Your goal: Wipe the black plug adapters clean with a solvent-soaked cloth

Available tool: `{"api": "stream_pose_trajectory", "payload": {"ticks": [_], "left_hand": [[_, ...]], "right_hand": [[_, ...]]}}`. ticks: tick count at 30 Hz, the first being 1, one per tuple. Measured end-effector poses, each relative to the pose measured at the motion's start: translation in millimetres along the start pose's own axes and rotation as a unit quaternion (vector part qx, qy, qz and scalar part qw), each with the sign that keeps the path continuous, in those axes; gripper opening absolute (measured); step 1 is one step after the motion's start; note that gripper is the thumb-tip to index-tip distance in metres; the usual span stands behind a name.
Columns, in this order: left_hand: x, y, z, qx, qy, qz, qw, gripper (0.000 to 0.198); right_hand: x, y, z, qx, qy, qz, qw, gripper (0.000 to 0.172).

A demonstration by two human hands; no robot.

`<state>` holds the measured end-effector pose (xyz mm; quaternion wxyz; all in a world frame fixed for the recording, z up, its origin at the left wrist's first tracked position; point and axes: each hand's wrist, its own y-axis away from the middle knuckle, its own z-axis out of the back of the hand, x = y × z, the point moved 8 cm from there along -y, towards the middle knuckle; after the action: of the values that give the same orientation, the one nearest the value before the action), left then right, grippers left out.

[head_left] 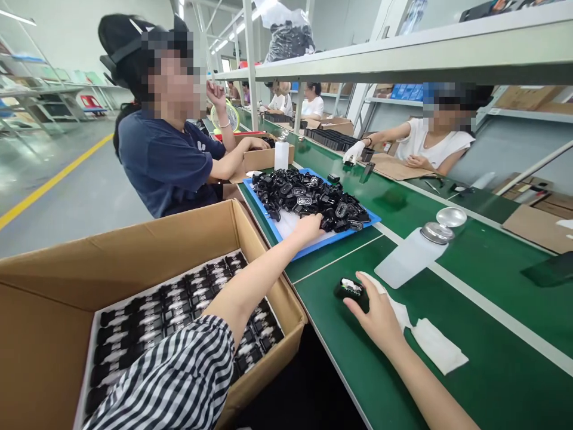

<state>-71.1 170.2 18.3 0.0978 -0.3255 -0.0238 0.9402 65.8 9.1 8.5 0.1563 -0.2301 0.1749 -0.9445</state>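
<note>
My left hand reaches across into a blue tray heaped with black plastic housings. Its fingers are curled down at the near edge of the heap, and the fingertips are hidden, so what they grip does not show. Low over the green table, my right hand has thumb and fingers around a black plastic housing, with white and green parts showing inside it. Right behind that hand lies a white cloth or tissue.
A cardboard box with rows of black parts stands beneath my left arm. A white pump bottle is on the table at right; another bottle stands behind the tray. Co-workers sit at left and across. A shelf hangs overhead.
</note>
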Motion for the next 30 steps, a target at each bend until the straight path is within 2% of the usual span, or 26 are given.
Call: {"api": "stream_pose_trajectory", "payload": {"ticks": [3, 6, 8, 10, 13, 14, 15, 17, 19, 21, 23, 25, 28, 30], "left_hand": [[1.0, 4.2, 1.9, -0.015, 0.043, 0.016, 0.999, 0.033], [0.0, 15.0, 8.6, -0.017, 0.107, 0.028, 0.994, 0.026], [-7.8, 27.6, 8.5, 0.013, 0.190, 0.024, 0.981, 0.022], [-24.2, 45.4, 1.5, 0.085, 0.336, 0.013, 0.938, 0.019], [-56.4, 77.8, -10.4, 0.199, 0.519, -0.001, 0.831, 0.014], [-65.4, 87.3, -12.9, 0.218, 0.535, -0.010, 0.816, 0.013], [-72.7, 94.9, -14.1, 0.223, 0.534, -0.026, 0.815, 0.013], [-83.9, 105.3, -12.2, 0.190, 0.491, -0.082, 0.846, 0.016], [-92.6, 112.9, -5.7, 0.113, 0.388, -0.161, 0.900, 0.020], [-100.3, 120.8, -0.9, 0.043, 0.269, -0.231, 0.934, 0.019], [-104.2, 126.5, -0.7, 0.023, 0.197, -0.277, 0.940, 0.015], [-99.1, 125.9, -1.5, 0.041, 0.185, -0.280, 0.941, 0.014], [-75.6, 116.4, -7.5, 0.105, 0.184, -0.200, 0.957, 0.029], [-59.2, 112.6, -16.5, 0.157, 0.166, -0.140, 0.963, 0.040]], "right_hand": [[-3.4, -2.0, 17.1, -0.049, -0.018, -0.002, 0.999, 0.034], [-13.1, -3.9, 31.8, -0.060, -0.040, -0.027, 0.997, 0.040], [-24.4, -4.1, 40.9, -0.069, -0.081, -0.085, 0.991, 0.043], [-33.1, -4.1, 45.6, -0.074, -0.155, -0.141, 0.975, 0.046], [-33.2, -8.0, 41.5, -0.055, -0.292, -0.178, 0.938, 0.044], [-30.9, -9.7, 38.0, -0.043, -0.337, -0.187, 0.922, 0.042], [-27.9, -11.1, 34.0, -0.031, -0.383, -0.199, 0.902, 0.042], [-17.6, -13.5, 25.5, 0.003, -0.475, -0.211, 0.854, 0.045], [-3.1, -15.5, 19.8, 0.041, -0.543, -0.203, 0.814, 0.046], [5.8, -16.4, 19.2, 0.054, -0.563, -0.195, 0.801, 0.041], [4.1, -16.6, 22.1, 0.035, -0.534, -0.198, 0.821, 0.034], [-4.8, -16.3, 25.5, 0.009, -0.462, -0.203, 0.863, 0.031], [-18.4, -16.4, 27.0, -0.016, -0.340, -0.191, 0.921, 0.026], [-19.7, -17.5, 23.1, -0.015, -0.292, -0.157, 0.943, 0.024]]}}
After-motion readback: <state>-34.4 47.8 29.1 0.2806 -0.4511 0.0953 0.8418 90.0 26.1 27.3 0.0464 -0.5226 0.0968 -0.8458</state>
